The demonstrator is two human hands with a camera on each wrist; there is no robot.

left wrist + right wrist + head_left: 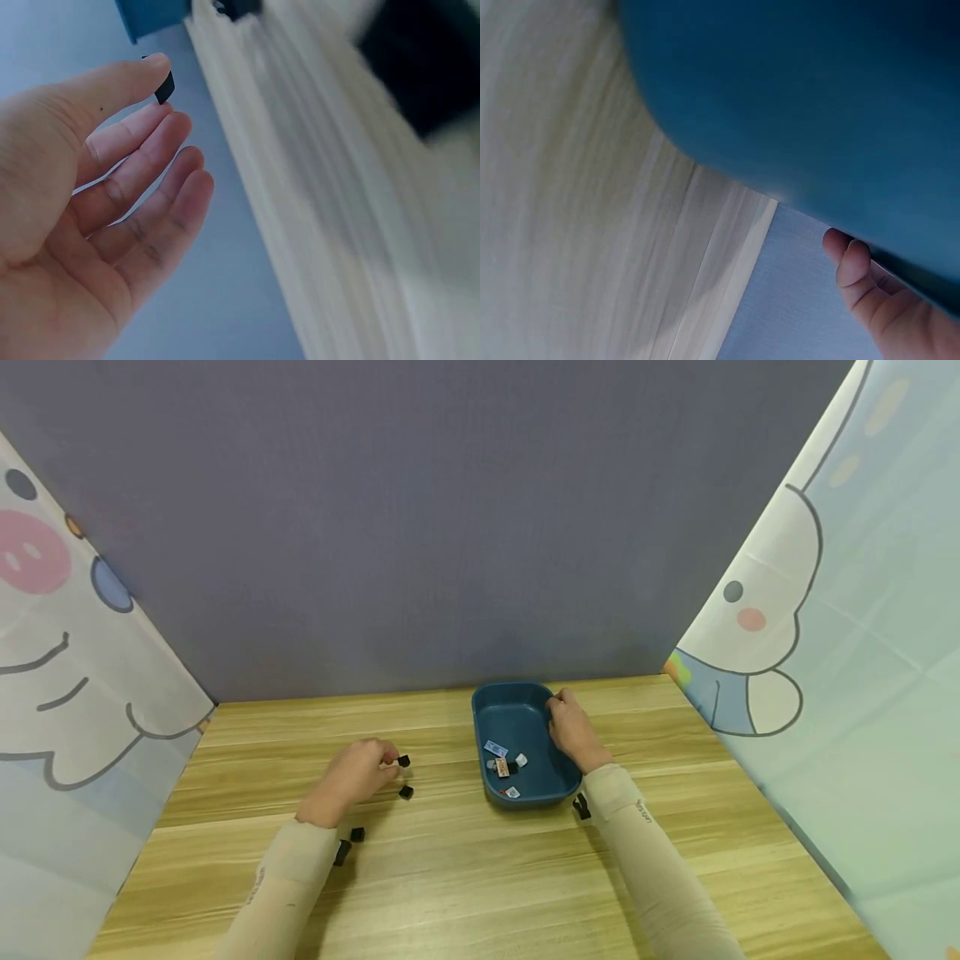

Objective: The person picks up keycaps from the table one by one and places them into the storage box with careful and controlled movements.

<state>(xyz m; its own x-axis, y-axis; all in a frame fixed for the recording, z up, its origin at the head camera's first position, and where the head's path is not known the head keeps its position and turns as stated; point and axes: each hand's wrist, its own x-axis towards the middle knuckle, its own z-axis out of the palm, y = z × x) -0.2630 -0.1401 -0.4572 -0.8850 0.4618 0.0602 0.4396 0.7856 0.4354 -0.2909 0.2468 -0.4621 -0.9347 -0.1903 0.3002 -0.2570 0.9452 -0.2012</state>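
Observation:
My left hand (357, 774) pinches a small black block (403, 761) between thumb and fingertip, above the wooden table. In the left wrist view the block (166, 88) shows only as a thin dark edge beyond the thumb, and the other fingers are loosely bent. My right hand (574, 732) grips the right rim of a dark blue plastic bin (512, 727). In the right wrist view the bin's outer wall (780, 112) hides part of that hand. Inside the bin lie several small pieces, among them a blue-and-white rectangle (496, 749) and a white piece (521, 760).
On the table another black block (406, 792) lies just below the left hand. Two more black pieces, one block (357, 834) and one longer piece (342, 852), are by the left wrist. A black object (581, 807) lies beside the right cuff. A grey wall (435, 543) stands behind.

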